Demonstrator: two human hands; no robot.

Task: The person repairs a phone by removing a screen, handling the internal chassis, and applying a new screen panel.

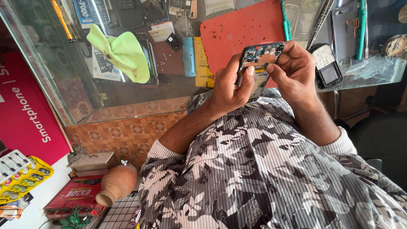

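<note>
Both my hands hold an opened smartphone point(259, 63) with its back off and its circuit board showing, just above my patterned shirt. My left hand point(229, 87) grips its left side, thumb lying across the frame. My right hand point(294, 70) grips its right side and top, thumb pressing on the board. Beneath the phone lies a red work mat point(237, 29) on the glass counter point(127, 95).
On the counter lie a light green cloth point(123, 53), a blue cylinder tool point(188, 55), green-handled screwdrivers point(286, 23), another opened phone point(326, 65) and small parts. A clay pot point(116, 184), a red box point(76, 195) and a yellow blister pack point(25, 180) sit lower left.
</note>
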